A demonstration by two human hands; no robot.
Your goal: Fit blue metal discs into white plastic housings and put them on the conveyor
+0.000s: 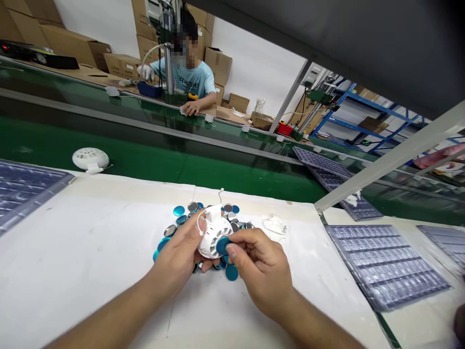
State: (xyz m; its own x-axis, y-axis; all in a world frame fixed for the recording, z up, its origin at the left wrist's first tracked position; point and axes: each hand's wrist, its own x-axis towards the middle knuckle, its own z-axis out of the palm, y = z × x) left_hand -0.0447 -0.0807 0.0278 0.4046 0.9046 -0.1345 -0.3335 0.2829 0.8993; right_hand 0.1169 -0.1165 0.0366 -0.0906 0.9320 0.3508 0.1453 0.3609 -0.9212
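My left hand (183,247) is wrapped round a small white fan housing (208,242) with slotted vents and a thin cord at its top. Between the thumb and fingers of my right hand (263,269) is a blue disc (223,245), held against the vented face of the housing. Whether the disc touches the face all round cannot be seen. Below and behind both hands lies a pile of loose discs (231,272), some blue and some silver, partly hidden by my hands.
A crumpled white scrap (275,225) lies right of the pile. Clear plastic trays (388,261) flank the work surface. Another white fan housing (90,159) rests on the green conveyor belt (152,162). A slanted metal post (392,157) rises at right. Across the belt sits a co-worker (196,80).
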